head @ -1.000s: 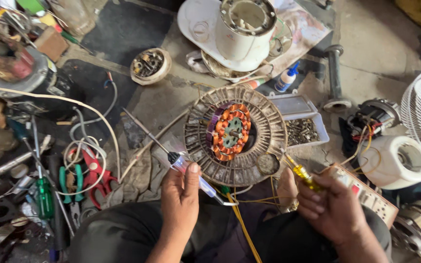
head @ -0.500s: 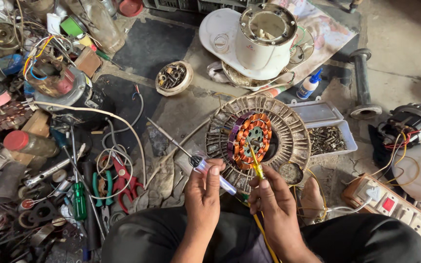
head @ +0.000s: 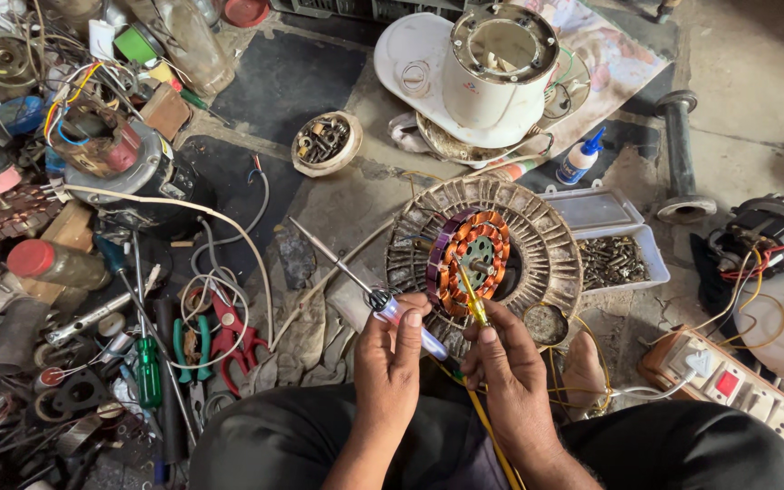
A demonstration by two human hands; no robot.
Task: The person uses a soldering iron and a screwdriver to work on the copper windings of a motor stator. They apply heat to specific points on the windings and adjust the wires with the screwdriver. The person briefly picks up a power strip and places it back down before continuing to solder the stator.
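Since the earlier frames, both hands have been brought together at the near rim of the fan stator (head: 487, 259); the right hand (head: 510, 372), previously out by the extension board (head: 737, 386), is now beside the left. Left hand (head: 390, 358) is closed around the handle of a soldering iron (head: 383, 298), thumb on top, with the long metal tip angled up-left, away from the stator. Right hand is pinched on a yellow-handled probe (head: 471, 299), whose tip is laid over the copper and purple windings (head: 466, 259) near the hub. Stator is seen lying flat on the floor just ahead of the knees, with the windings ringed by a slotted metal disc. A clear tray of screws (head: 623, 263) is touching its right side; a white fan housing (head: 496, 73) is set behind it. Red and green pliers (head: 215, 340), loose white cable and a green screwdriver (head: 147, 372) are scattered left, well apart from the hands.
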